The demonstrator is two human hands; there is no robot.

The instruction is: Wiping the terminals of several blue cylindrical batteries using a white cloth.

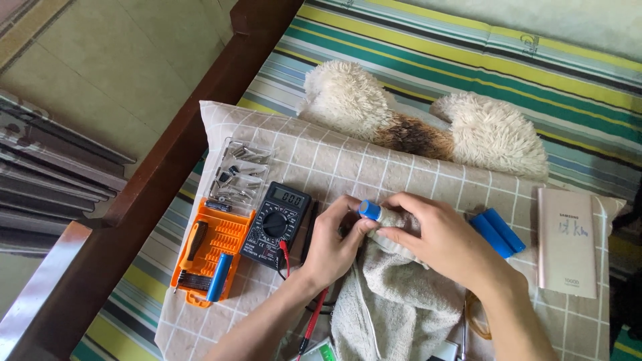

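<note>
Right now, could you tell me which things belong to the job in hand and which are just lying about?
In hand:
left hand
right hand
blue cell
beige cloth

Lying about:
multimeter
orange bit case
two blue cells
power bank
fluffy toy

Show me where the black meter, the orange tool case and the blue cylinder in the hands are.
black meter (275, 224), head view, on its round dial.
orange tool case (224, 235), head view, on its ribbed orange tray.
blue cylinder (368, 210), head view, on its exposed blue end.
</note>
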